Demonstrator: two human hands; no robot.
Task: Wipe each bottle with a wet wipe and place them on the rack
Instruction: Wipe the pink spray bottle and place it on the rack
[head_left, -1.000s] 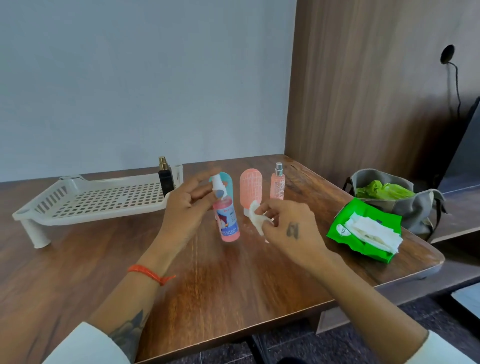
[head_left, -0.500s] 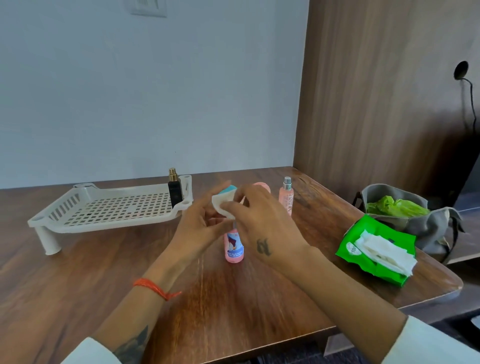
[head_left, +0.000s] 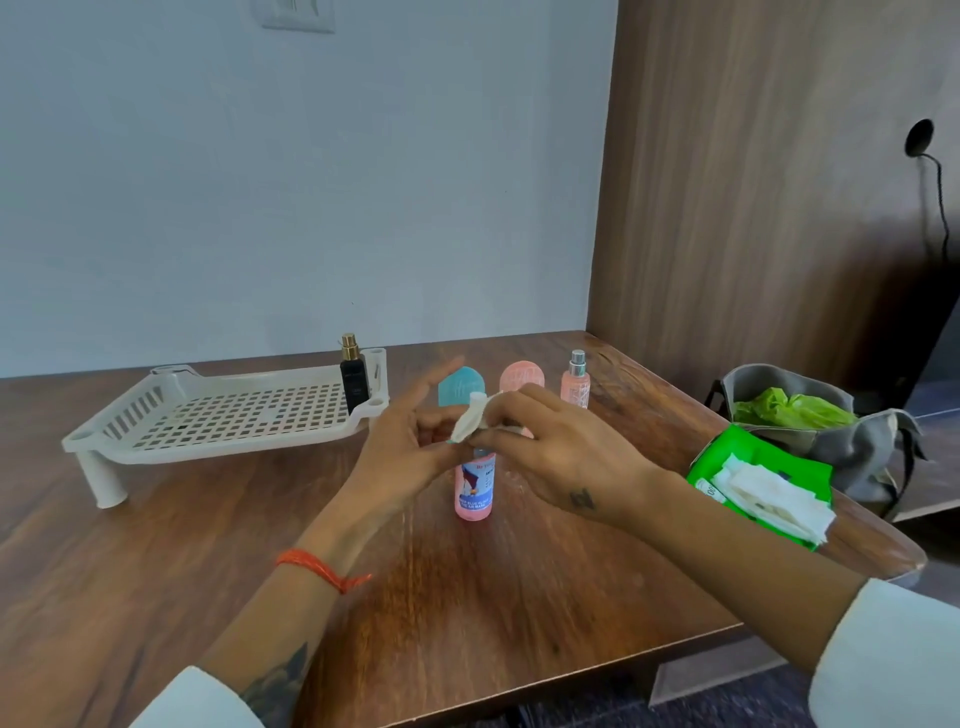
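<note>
Behind pink bottle (head_left: 474, 486): teal, pink bottles; right hand (head_left: 558, 452) pinches wipe (head_left: 469, 423), left hand (head_left: 402, 457) steadies.

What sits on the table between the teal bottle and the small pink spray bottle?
In the head view, a pink rounded-top bottle stands between the teal bottle and the small pink spray bottle, partly hidden by the right hand.

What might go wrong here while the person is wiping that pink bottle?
The pink bottle is narrow and stands upright on the table; rubbing its top with the wipe may tip it. The right hand works just in front of the teal bottle and the small spray bottle, so a sweep might knock them. The black bottle stands at the rack edge.
</note>
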